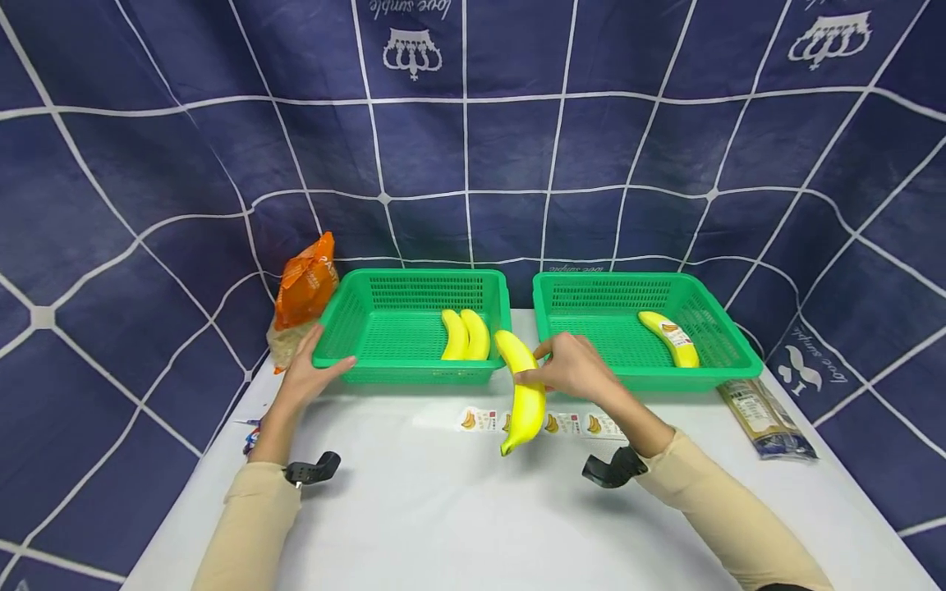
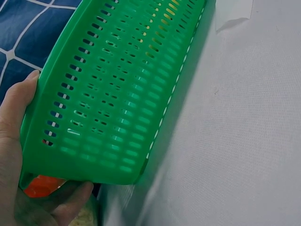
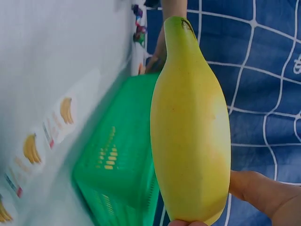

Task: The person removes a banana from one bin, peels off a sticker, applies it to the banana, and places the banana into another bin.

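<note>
Setting: white desk [image 1: 443,509], navy grid backdrop printed "love simple" with crown marks.
Banana [image 1: 523,394]: pinched in right hand [image 1: 572,368], above the desk's middle between both baskets; best kept level, clearing rims.
Left basket [image 1: 369,373]: near-left corner gripped by left hand [image 1: 306,373], steadying it.
Banana stickers [image 1: 479,419]: wording unreadable.

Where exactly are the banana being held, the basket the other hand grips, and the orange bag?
held banana [image 1: 526,394], head view, middle of its yellow body.
left green basket [image 1: 347,359], head view, front left rim by the left hand.
orange bag [image 1: 306,283], head view, centre of its crinkled face.
</note>
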`<state>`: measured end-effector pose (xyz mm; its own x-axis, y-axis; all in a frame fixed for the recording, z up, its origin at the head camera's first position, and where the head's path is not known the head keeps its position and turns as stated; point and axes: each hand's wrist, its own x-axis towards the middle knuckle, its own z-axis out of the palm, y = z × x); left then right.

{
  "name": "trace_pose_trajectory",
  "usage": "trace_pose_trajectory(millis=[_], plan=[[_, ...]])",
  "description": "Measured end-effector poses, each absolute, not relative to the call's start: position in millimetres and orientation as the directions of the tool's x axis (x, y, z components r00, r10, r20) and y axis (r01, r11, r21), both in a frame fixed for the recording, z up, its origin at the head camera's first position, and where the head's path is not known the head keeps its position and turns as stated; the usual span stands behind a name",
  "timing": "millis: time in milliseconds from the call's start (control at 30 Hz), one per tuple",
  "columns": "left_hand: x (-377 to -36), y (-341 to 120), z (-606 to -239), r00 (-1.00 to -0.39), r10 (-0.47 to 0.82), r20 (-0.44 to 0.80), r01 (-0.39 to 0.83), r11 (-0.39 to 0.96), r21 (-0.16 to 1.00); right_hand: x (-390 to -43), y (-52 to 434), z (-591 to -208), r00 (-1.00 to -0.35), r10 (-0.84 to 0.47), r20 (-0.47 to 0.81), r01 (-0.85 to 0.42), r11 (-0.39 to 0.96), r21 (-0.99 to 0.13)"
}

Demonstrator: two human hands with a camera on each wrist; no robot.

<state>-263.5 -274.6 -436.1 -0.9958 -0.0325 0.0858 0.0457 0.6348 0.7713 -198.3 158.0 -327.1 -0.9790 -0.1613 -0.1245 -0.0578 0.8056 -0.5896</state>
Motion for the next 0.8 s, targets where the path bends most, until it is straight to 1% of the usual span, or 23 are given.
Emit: trace_pose_trajectory(millis=[300,467,633,800], plan=[[-262,-277,-437,-0.994,-0.038,0.106,0.058,0.639,0.767,-164,162,-366,-0.982,-0.126,-0.138,-0.018,0.8,-0.6],[-262,-278,-436,-0.995,-0.043,0.087,0.039,0.645,0.763,-146,165,-391,-0.982,-0.097,-0.164,0.033,0.761,-0.647],[-262,-279,-434,-0.996,-0.045,0.075,0.027,0.655,0.755,-134,168,-411,-0.977,-0.083,-0.198,0.075,0.732,-0.677],[-264,-275,-435,-0.997,-0.035,0.066,0.027,0.659,0.752,-126,172,-426,-0.967,-0.086,-0.239,0.102,0.729,-0.677]])
